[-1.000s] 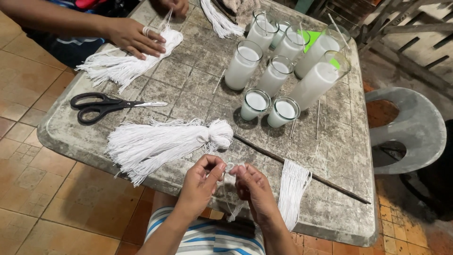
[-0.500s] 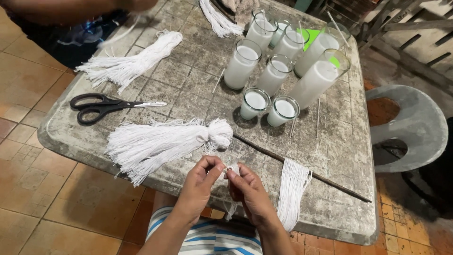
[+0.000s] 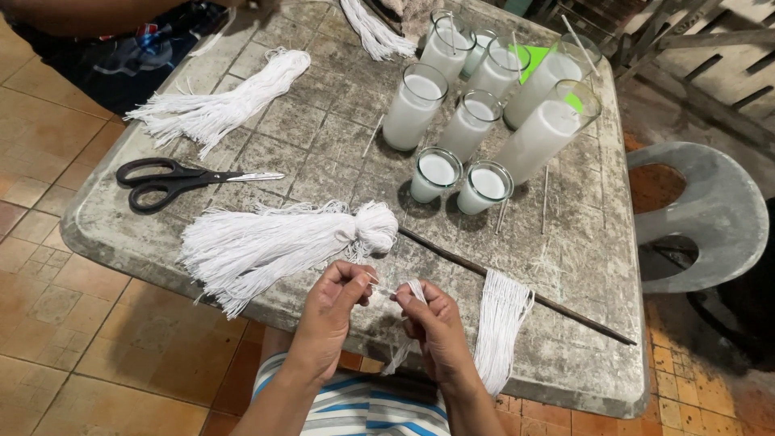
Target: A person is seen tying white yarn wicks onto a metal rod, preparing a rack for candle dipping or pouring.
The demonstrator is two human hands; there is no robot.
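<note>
My left hand (image 3: 337, 300) and my right hand (image 3: 436, 323) meet at the near edge of a worn grey table (image 3: 323, 129). Both pinch a few strands of white string (image 3: 394, 292) stretched between them, and a loose tail hangs below my right hand. Just beyond my left hand lies a large tied bundle of white string (image 3: 282, 238). To the right of my right hand, a flat bunch of cut strings (image 3: 502, 323) drapes over the table edge.
Black-handled scissors (image 3: 173, 179) lie at the left. Several glasses filled with white wax (image 3: 476, 113) stand at the back right. A thin dark stick (image 3: 517, 287) runs diagonally. Another string bundle (image 3: 222, 101) lies far left, near another person (image 3: 97, 24). A grey plastic chair (image 3: 702, 218) stands right.
The other person's hand has lifted off the far-left string bundle and withdrawn. My hands have drawn slightly together while working the strands.
</note>
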